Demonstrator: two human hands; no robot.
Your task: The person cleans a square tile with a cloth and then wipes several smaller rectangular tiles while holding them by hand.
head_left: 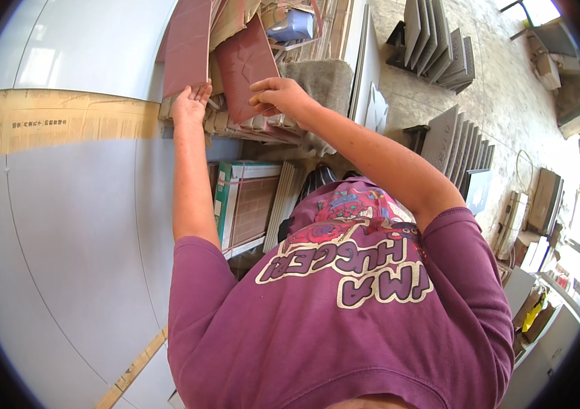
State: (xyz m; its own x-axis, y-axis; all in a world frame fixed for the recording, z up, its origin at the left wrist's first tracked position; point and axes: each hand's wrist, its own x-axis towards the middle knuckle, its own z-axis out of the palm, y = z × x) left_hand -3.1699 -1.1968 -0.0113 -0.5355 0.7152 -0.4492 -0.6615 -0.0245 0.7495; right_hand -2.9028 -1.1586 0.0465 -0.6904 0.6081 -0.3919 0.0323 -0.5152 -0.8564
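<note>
My left hand (191, 105) is at the lower edge of a flat reddish-brown tile (189, 51), its fingers bent up against that edge and holding it. Beside this tile, a second reddish-brown tile (243, 65) with a marked surface leans at a slant. My right hand (283, 97) hovers over the right edge of this second tile, with fingers curved, apart and nothing visible between them. Torn brown cardboard (233, 24) shows behind both tiles. Below my hands runs a row of packed tile edges (256, 128).
Large glossy pale panels (65, 225) with a tan paper strip (65, 123) fill the left. A green-and-white carton (225, 194) of tiles stands below the stack. A blue item (293, 26) lies beyond. Grey tile racks (433, 41) stand on the concrete floor at right.
</note>
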